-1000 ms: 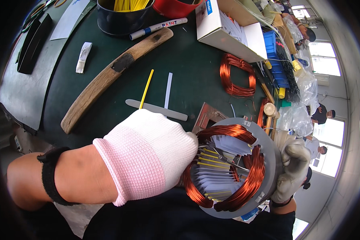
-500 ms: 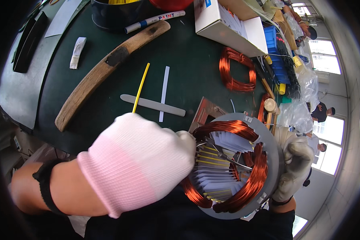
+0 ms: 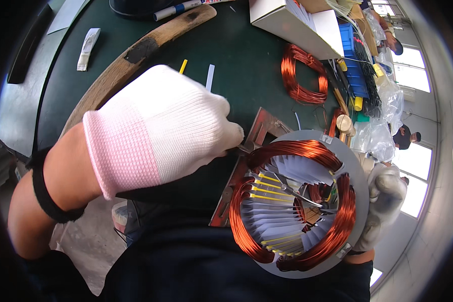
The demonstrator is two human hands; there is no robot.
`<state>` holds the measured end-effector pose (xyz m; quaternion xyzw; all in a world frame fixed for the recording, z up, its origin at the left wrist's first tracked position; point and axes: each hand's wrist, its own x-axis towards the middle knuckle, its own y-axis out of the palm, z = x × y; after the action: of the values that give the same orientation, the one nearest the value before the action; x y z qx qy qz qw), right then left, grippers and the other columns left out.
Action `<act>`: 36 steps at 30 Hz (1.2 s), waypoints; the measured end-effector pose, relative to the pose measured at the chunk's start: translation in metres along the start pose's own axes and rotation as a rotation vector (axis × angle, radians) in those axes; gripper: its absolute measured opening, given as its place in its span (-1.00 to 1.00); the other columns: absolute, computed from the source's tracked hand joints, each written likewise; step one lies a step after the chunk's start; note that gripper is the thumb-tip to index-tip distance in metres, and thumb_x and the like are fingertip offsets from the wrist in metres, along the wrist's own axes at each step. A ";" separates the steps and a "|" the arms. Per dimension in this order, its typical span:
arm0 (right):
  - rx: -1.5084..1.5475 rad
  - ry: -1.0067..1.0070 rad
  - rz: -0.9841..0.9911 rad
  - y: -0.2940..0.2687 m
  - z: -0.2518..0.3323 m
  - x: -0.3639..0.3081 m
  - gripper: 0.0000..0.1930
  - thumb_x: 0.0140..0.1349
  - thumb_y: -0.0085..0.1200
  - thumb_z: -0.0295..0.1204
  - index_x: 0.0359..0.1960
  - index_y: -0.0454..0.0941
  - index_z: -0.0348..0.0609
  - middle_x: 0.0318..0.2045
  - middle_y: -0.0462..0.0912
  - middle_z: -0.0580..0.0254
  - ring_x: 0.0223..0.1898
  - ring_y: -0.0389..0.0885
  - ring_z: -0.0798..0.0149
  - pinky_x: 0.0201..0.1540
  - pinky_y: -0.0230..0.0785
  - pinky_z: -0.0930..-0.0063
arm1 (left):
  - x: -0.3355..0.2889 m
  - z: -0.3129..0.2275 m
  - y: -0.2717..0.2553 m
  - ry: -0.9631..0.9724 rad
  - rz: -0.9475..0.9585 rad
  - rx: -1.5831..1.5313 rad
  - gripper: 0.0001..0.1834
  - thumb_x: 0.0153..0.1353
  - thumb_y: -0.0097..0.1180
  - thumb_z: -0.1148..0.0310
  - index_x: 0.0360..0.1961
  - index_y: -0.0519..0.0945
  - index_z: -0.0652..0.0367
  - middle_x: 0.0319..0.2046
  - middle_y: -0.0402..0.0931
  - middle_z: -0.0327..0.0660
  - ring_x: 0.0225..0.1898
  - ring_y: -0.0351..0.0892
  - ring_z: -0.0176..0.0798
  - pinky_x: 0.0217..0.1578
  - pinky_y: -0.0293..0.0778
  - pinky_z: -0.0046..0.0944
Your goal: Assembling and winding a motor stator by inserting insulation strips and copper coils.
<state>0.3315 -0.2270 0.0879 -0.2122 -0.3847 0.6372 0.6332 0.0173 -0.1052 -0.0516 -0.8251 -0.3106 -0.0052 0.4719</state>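
My left hand (image 3: 181,121), in a white glove with a pink cuff, is closed left of a grey ring-shaped motor stator. A pair of slim curved metal scissors (image 3: 299,195) runs from its fingertips, partly behind a copper coil, into the stator's bore. The grips are hidden. My right hand (image 3: 385,204), in a soiled white glove, holds the stator (image 3: 358,194) by its right side with curled fingers. Copper wire coils (image 3: 327,231) bulge from the stator's face. White insulating slips (image 3: 267,216) and several yellow strips (image 3: 272,190) line its slots.
A reddish metal frame (image 3: 259,128) lies behind the stator on the dark green table (image 3: 246,60). A loose copper coil (image 3: 289,75), a mallet (image 3: 344,123) and a white box (image 3: 297,30) are beyond. Across the left stretches a curved wooden stick (image 3: 136,53). People are in the background at right.
My left hand has moved up and slightly left, baring the stator's left coil. The stator has shifted a little right, with my right hand still on it. The scissors' tips remain in the bore.
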 end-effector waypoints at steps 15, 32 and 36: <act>-0.021 -0.026 0.028 -0.006 -0.006 -0.002 -0.27 0.20 0.27 0.31 -0.01 0.42 -0.13 -0.31 0.37 0.27 -0.30 0.31 0.32 -0.23 0.16 0.40 | 0.008 0.022 0.020 0.163 -0.090 -0.318 -0.64 -0.02 0.47 0.47 -0.13 0.73 0.16 -0.42 0.63 -0.15 -0.37 0.67 0.01 -0.34 0.59 -0.09; -0.046 0.022 0.087 -0.012 -0.006 0.001 -0.28 0.20 0.28 0.30 -0.04 0.45 -0.15 -0.33 0.39 0.25 -0.30 0.34 0.29 -0.23 0.19 0.40 | 0.019 0.020 0.029 0.182 0.008 -0.042 -0.72 0.05 0.23 0.46 -0.15 0.65 0.18 -0.29 0.65 -0.14 -0.24 0.69 -0.02 -0.22 0.63 -0.10; -0.101 0.036 0.038 -0.008 0.000 -0.003 -0.26 0.22 0.23 0.32 -0.02 0.45 -0.16 -0.30 0.39 0.24 -0.26 0.32 0.29 -0.17 0.19 0.37 | 0.025 0.028 0.037 0.287 -0.065 -0.136 -0.77 0.13 0.17 0.43 -0.15 0.64 0.17 -0.31 0.64 -0.13 -0.25 0.68 0.02 -0.23 0.63 -0.08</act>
<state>0.3374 -0.2308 0.0934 -0.2628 -0.4008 0.6247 0.6164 0.0482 -0.0843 -0.0882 -0.8355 -0.2654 -0.1591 0.4542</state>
